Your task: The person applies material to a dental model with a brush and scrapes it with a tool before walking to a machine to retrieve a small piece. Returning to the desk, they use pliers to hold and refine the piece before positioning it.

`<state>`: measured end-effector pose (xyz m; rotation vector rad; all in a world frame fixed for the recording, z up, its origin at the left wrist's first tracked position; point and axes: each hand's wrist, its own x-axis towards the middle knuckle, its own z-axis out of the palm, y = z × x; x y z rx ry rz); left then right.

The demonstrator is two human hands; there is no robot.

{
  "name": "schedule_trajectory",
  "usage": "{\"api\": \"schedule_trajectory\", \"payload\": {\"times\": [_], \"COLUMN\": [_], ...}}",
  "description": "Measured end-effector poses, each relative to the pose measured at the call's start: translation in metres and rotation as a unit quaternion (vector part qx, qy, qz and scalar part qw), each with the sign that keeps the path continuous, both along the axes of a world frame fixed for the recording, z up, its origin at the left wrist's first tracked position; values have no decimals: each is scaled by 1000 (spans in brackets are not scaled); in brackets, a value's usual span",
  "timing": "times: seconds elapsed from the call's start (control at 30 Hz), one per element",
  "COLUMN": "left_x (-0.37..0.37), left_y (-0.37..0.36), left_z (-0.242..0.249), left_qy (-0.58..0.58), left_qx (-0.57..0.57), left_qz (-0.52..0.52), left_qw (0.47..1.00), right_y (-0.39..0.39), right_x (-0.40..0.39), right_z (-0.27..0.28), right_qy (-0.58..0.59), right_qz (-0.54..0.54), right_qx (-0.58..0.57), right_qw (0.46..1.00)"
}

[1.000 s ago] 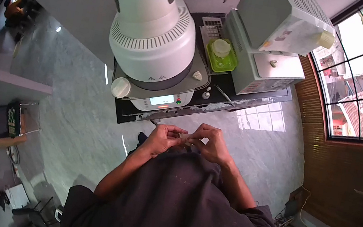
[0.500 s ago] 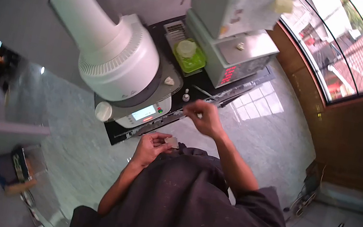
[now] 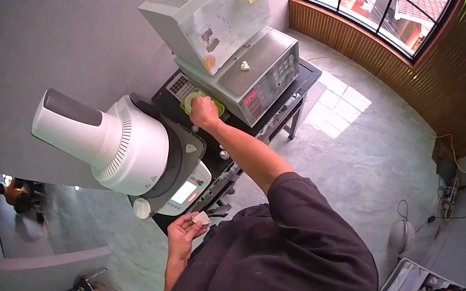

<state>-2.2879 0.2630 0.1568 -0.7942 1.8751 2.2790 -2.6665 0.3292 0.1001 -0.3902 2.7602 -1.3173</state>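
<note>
My left hand point(image 3: 184, 235) pinches a small pale square block point(image 3: 201, 218) between thumb and fingers, just in front of the table edge. Further away, my right hand point(image 3: 205, 113) is closed over a green tray point(image 3: 219, 109). A white round container point(image 3: 190, 99) shows partly behind its knuckles. The fingertips are hidden, so what they grip cannot be made out. Between my hands stands a white furnace point(image 3: 136, 144) with a lit display point(image 3: 183, 191). On its grey shelf lies a small whitish piece point(image 3: 190, 148). A small bottle point(image 3: 224, 154) stands near the table edge.
A box-shaped machine point(image 3: 238, 81) with red digits stands at the back of the black table point(image 3: 307, 77), a small whitish piece point(image 3: 245, 66) on its top. A white round pad point(image 3: 142, 208) sits at the furnace's near corner. A grated panel point(image 3: 180, 86) lies beside the tray.
My right hand has moved from near the table's front edge back to the green tray. My left hand still holds the block. The head view has turned and shifted.
</note>
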Motion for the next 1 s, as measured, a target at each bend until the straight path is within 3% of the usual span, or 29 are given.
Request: {"api": "schedule_trajectory", "payload": {"times": [0.23,0.4,0.47,0.63,0.67,0.77,1.0], "left_x": [-4,-15,-18,-26,-26,-24,2], "left_y": [-3,-2,-1,0,2,5,-2], "left_z": [2,1,3,8,9,6,18], "left_qy": [-4,6,23,49,45,58,68], "left_qx": [1,-12,-11,-21,-30,-13,-77], "left_qz": [12,-9,-7,1,-2,24,26], "left_qw": [1000,1000,1000,999,999,998,994], "right_y": [-10,8,29,107,113,125,98], "right_x": [-9,9,29,116,134,182,237], "right_z": [-35,-11,7,73,73,81,92], "right_qy": [-4,11,117,-18,5,-38,-110], "right_qz": [6,-24,-51,-22,4,119,322], "right_qx": [13,-131,-235,-333,-384,-287,-203], "right_qw": [1000,991,963,942,923,950,918]}}
